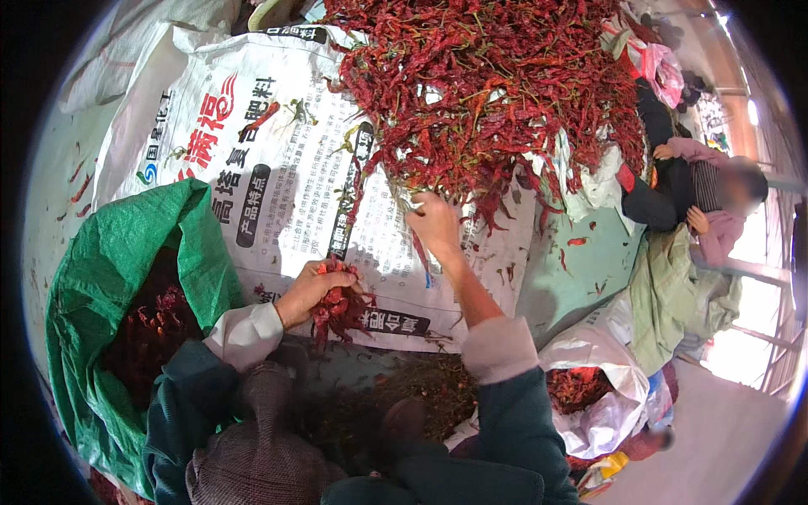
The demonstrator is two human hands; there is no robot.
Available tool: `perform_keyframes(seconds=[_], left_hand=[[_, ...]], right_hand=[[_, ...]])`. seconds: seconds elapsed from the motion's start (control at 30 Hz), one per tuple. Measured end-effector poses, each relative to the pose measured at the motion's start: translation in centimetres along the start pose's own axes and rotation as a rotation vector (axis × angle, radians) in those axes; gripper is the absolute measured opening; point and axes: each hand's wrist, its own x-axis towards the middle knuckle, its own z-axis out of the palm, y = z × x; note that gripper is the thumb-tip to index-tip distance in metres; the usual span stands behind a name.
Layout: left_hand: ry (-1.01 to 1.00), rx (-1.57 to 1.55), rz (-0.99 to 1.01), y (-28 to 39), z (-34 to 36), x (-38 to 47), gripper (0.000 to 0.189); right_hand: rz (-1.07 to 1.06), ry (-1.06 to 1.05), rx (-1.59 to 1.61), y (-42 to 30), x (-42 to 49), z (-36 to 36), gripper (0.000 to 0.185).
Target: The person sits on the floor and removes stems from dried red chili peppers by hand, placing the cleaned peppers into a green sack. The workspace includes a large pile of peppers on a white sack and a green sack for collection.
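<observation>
My left hand (314, 289) is closed around a bunch of dried red chili peppers (341, 306), whose ends stick out below the thumb. It is above the near edge of a printed white woven sack (297, 158) spread flat. My right hand (434, 224) is over the same sack, at the near fringe of a large heap of dried red chili peppers (492, 82). Its thumb and fingers are curled together. A single chili pepper (420, 251) shows just under that hand; whether the fingers grip it cannot be made out.
On the left, a green woven sack (82, 303) gapes around dark red peppers. Stems and debris (416, 398) lie before me. A white sack (622, 353) holds peppers at the right. Another person (707, 189) sits by the heap's right side. Loose peppers (79, 189) dot the floor.
</observation>
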Motion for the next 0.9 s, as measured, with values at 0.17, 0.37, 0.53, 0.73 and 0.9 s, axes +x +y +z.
perform_keyframes(seconds=[0.17,0.37,0.53,0.73,0.9], left_hand=[[0.066,0.005,0.099,0.4,1.0,0.4,0.015],[-0.071,0.21,0.071,-0.1,1.6,0.6,0.014],[-0.001,0.323,0.042,0.2,2.0,0.4,0.014],[-0.056,-0.006,-0.101,0.8,3.5,-0.1,0.014],[-0.204,0.059,-0.215,-4.9,5.3,-2.7,0.014]], right_hand=[[0.137,-0.448,0.568,-2.3,-5.4,-1.6,0.021],[0.044,-0.368,0.568,-3.8,-8.2,-0.5,0.012],[-0.405,0.018,0.099,-6.3,-10.0,-0.5,0.006],[-0.27,0.412,0.148,-6.9,-9.5,0.7,0.006],[0.001,0.503,0.295,-3.6,-5.7,-3.4,0.008]])
